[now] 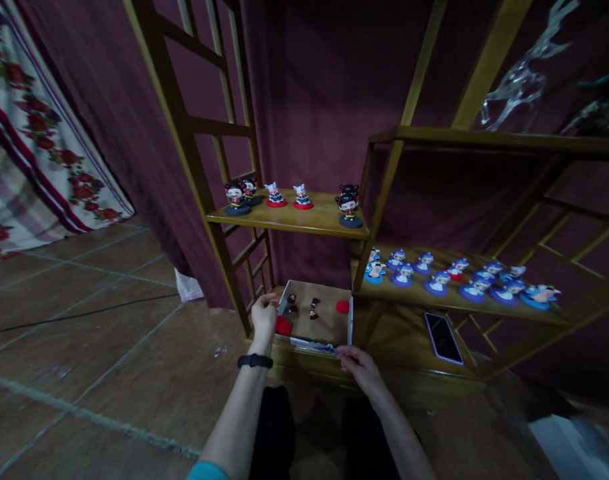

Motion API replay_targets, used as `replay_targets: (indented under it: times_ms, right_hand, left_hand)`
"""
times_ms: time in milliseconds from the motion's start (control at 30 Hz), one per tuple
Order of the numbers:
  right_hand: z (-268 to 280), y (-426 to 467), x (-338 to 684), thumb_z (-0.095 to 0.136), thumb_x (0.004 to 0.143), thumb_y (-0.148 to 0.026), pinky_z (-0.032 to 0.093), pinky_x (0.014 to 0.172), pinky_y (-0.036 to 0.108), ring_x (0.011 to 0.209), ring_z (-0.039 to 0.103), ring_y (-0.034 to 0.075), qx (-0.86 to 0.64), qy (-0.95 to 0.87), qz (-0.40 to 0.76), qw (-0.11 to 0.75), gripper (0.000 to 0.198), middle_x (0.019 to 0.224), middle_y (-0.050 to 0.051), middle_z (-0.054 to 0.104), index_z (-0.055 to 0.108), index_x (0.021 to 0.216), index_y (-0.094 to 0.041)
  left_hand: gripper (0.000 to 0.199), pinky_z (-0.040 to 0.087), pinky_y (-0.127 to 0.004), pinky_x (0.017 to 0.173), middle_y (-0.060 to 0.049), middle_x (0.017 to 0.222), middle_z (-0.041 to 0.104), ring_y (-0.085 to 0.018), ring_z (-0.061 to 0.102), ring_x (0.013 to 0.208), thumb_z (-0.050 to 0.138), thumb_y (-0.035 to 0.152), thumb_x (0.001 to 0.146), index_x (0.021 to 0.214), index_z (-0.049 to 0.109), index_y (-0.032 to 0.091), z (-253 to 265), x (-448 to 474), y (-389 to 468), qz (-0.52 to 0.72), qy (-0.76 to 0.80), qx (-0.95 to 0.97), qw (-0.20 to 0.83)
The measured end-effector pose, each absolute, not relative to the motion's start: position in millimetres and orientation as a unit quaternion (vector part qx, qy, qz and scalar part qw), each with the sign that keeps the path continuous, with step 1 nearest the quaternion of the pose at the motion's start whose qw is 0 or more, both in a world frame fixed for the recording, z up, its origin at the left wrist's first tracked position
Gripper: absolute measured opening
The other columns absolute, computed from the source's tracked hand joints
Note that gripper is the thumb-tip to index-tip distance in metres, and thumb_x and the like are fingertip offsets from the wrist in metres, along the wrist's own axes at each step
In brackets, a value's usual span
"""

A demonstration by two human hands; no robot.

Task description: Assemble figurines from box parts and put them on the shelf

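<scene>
I cannot tell how the left hand (264,313) and right hand (358,365) grip; tilting the shallow box (332,330) could slide its dark figurine (314,309).

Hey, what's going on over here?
Someone's left hand is at the left side of a shallow box on a low shelf; the right hand is near its front right corner. How firmly they hold it is unclear. Red pieces and dark pieces lie inside. Small figurines stand on higher shelves.
</scene>
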State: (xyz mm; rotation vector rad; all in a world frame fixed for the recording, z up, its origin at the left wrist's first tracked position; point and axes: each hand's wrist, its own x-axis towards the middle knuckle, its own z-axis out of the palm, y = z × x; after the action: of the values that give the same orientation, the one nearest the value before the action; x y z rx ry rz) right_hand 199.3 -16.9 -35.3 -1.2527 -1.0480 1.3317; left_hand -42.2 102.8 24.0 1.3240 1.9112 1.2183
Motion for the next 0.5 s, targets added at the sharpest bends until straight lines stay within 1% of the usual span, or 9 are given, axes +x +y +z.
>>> replay_targets:
  times_ms: [100,200,267,300,400,500]
  right_hand:
    - [-22.8,10.8,190.3,0.068,0.058,-0.043,0.044,0.066,0.033,0.075,0.057,0.02,-0.522,-0.419,0.559,0.489,0.036,0.079,0.005,0.065,0.066,0.085,-0.018]
    - [-13.2,48.7,174.9,0.067,0.057,-0.043,0.044,0.066,0.032,0.073,0.057,0.019,-0.513,-0.431,0.559,0.489,0.037,0.075,0.005,0.064,0.065,0.083,-0.017]
    - [-14.0,73.4,163.5,0.066,0.058,-0.044,0.044,0.065,0.031,0.072,0.057,0.018,-0.508,-0.449,0.541,0.498,0.036,0.075,0.005,0.064,0.065,0.082,-0.017]
    - [-16.8,83.6,158.2,0.065,0.058,-0.044,0.044,0.064,0.031,0.07,0.056,0.018,-0.511,-0.455,0.531,0.501,0.036,0.075,0.004,0.064,0.065,0.081,-0.016]
    - [-31.4,100.5,146.0,0.064,0.059,-0.043,0.045,0.063,0.03,0.07,0.057,0.017,-0.518,-0.469,0.514,0.498,0.033,0.077,0.004,0.065,0.064,0.08,-0.018]
    - [-44.4,100.5,140.2,0.063,0.061,-0.041,0.046,0.062,0.03,0.071,0.058,0.017,-0.529,-0.476,0.518,0.475,0.028,0.077,0.004,0.066,0.065,0.079,-0.019]
  left_hand:
    - [0.029,0.047,-0.029,0.069,-0.009,0.089,0.066,-0.019,0.062,0.083,0.043,0.018,0.074,0.097,0.062,0.017,19.3,-42.2,118.7,0.362,0.722,0.549,0.215]
    - [0.024,0.044,-0.031,0.073,-0.011,0.089,0.065,-0.022,0.06,0.087,0.048,0.021,0.074,0.092,0.063,0.019,1.9,-32.6,122.5,0.221,0.713,0.641,0.178]
    - [0.023,0.043,-0.033,0.077,-0.016,0.09,0.064,-0.025,0.057,0.093,0.049,0.018,0.073,0.09,0.064,0.016,-12.1,-25.6,121.3,0.137,0.705,0.683,0.138]
    - [0.023,0.042,-0.034,0.078,-0.017,0.09,0.063,-0.026,0.055,0.096,0.047,0.015,0.074,0.088,0.064,0.015,-18.6,-22.8,120.6,0.105,0.689,0.707,0.118]
    - [0.026,0.039,-0.037,0.082,-0.019,0.093,0.062,-0.028,0.049,0.104,0.041,0.009,0.075,0.084,0.066,0.01,-32.6,-17.6,120.9,0.03,0.662,0.746,0.072]
    - [0.027,0.036,-0.04,0.085,-0.019,0.104,0.059,-0.029,0.046,0.107,0.041,0.007,0.075,0.086,0.066,0.008,-37.9,-14.5,123.1,-0.009,0.656,0.753,0.048]
